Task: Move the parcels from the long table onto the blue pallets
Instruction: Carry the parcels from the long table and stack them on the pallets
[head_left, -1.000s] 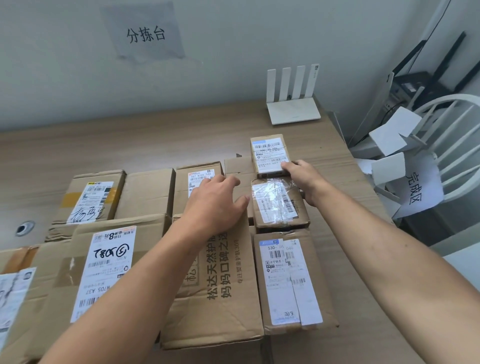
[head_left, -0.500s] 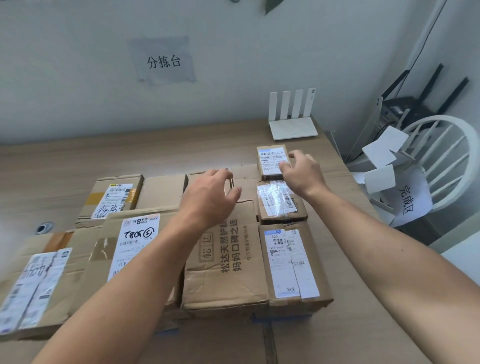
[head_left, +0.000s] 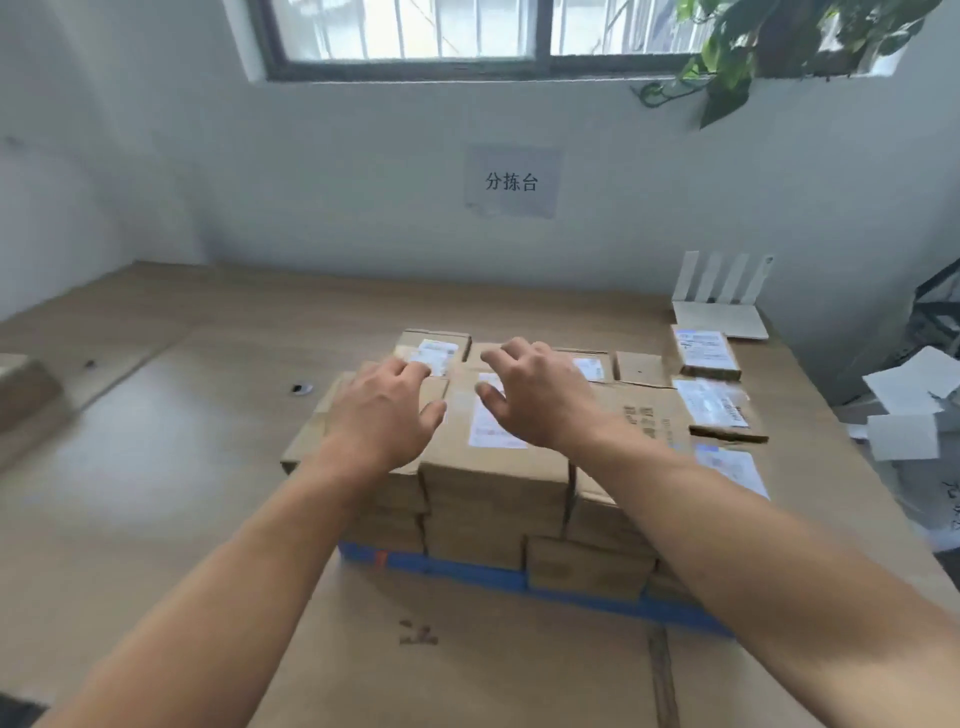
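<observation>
The left hand and the right hand hovered above a stack of cardboard parcels, fingers loosely bent, holding nothing. The stack stood on a blue pallet on the wooden surface. A white router stood at the far right, near the wall.

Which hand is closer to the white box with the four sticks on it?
The right hand. It hovers over the middle of the parcels, with the white router off to its right at the back. The left hand is farther left, over the same stack.
</observation>
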